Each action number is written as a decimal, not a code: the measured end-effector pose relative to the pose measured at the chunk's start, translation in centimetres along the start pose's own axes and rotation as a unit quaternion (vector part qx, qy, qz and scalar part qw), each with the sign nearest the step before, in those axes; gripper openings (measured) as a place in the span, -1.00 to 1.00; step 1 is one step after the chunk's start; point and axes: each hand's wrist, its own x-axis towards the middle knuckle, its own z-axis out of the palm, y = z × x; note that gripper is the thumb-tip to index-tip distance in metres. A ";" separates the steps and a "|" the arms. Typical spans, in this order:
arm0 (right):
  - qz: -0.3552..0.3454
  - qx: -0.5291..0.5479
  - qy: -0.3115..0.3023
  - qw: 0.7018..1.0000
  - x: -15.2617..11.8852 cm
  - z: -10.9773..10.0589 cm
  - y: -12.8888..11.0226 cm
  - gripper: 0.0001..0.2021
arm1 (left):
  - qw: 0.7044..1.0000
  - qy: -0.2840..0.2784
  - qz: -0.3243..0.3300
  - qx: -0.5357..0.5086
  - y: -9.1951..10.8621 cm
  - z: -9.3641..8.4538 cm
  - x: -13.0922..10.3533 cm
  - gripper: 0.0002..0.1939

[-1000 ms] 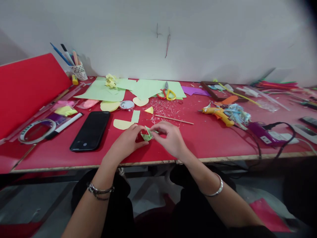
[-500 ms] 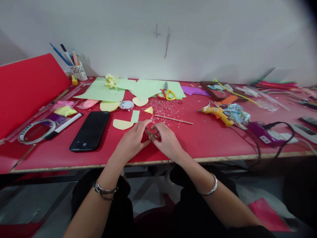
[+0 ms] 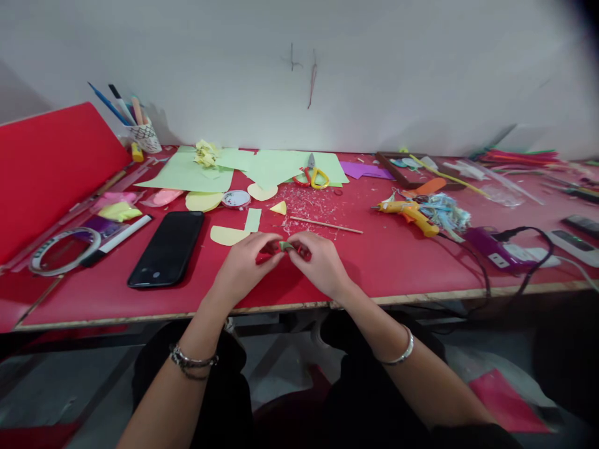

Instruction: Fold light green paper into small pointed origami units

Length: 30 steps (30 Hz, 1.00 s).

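Note:
Over the front of the red table, my left hand (image 3: 248, 263) and my right hand (image 3: 319, 262) meet at their fingertips. Between them they pinch a small green piece (image 3: 286, 246), which looks like folded paper; most of it is hidden by the fingers. Both hands are closed on it. Just beyond the fingers lie a thin wooden stick (image 3: 326, 224), a small yellow wedge of paper (image 3: 279, 207), a pale green paper strip (image 3: 253, 219) and a cut yellow paper shape (image 3: 227, 236).
A black phone (image 3: 166, 249) lies left of my hands, beside a tape roll (image 3: 65, 251) and a marker (image 3: 116, 240). Scissors (image 3: 318, 178) rest on green sheets (image 3: 276, 165) at the back. To the right are a yellow glue gun (image 3: 412, 215) and a purple power socket (image 3: 489, 249) with cables.
My fingertips have drawn together into a tighter pinch, and the green piece now shows less and looks more compact. The view has shifted slightly; the things on the table stay in place.

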 end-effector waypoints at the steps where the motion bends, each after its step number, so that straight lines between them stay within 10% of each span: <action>1: -0.007 -0.014 0.003 1.000 0.0 0.0 0.0 -0.88 | 1.000 -0.002 -0.001 0.014 -0.1 0.0 0.0 -0.84; 13: -0.046 -0.066 -0.010 0.997 -0.3 0.2 0.0 -0.87 | 0.993 -0.004 0.022 0.112 -0.7 0.3 -0.3 -0.83; 30: -0.002 0.242 -0.106 0.964 0.0 -0.9 0.4 -0.78 | 0.999 0.006 0.020 0.027 -0.4 -0.7 -0.1 -0.85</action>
